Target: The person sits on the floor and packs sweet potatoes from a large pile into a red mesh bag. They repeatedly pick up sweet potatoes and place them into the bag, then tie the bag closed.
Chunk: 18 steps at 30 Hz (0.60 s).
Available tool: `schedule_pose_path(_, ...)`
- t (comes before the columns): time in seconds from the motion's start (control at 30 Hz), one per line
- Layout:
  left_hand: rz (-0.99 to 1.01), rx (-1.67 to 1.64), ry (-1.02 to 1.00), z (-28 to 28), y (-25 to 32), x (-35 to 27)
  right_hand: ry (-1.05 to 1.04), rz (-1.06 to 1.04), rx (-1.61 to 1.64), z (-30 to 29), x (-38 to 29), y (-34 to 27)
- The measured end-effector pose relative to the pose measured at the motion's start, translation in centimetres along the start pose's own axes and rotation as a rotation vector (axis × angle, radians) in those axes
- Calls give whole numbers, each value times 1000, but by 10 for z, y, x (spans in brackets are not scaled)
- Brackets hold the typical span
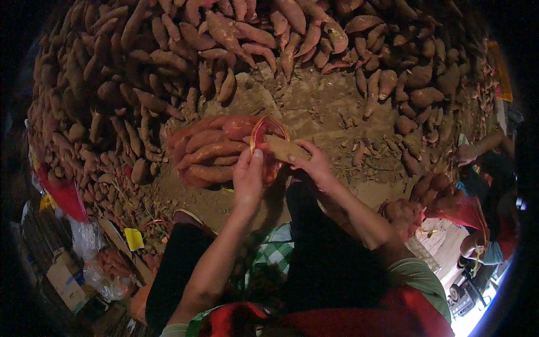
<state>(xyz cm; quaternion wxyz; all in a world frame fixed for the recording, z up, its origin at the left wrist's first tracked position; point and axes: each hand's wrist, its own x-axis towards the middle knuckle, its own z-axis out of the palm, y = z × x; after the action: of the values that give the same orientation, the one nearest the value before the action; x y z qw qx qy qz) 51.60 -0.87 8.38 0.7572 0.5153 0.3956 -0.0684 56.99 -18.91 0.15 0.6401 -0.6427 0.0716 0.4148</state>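
A red mesh bag (202, 153) packed with sweet potatoes lies on the dirt floor before me, its mouth facing right. My left hand (249, 168) grips the near side of the bag's rim, thumb on top. Between the fingers of my right hand (313, 162) is one sweet potato (282, 148), its far end inside the bag's opening. A yellow-and-red band (257, 131) edges the mouth. The bag's underside is hidden.
A large heap of sweet potatoes (168, 59) curves around the far side and left. At right, another person (490, 168) is beside filled red mesh bags (438, 191). To the left are a red cloth or bag (63, 193), a yellow piece (134, 239), clear plastic (88, 240) and a cardboard box (66, 282).
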Motion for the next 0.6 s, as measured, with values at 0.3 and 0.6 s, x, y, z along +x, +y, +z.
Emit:
schedule_pose_path(0.3,247,66,100,9,0,11,-132,-248,-36,39,49,-2)
schedule_pose_path(0.6,-88,-474,-120,-21,33,10,-141,-22,-135,21,57,6)
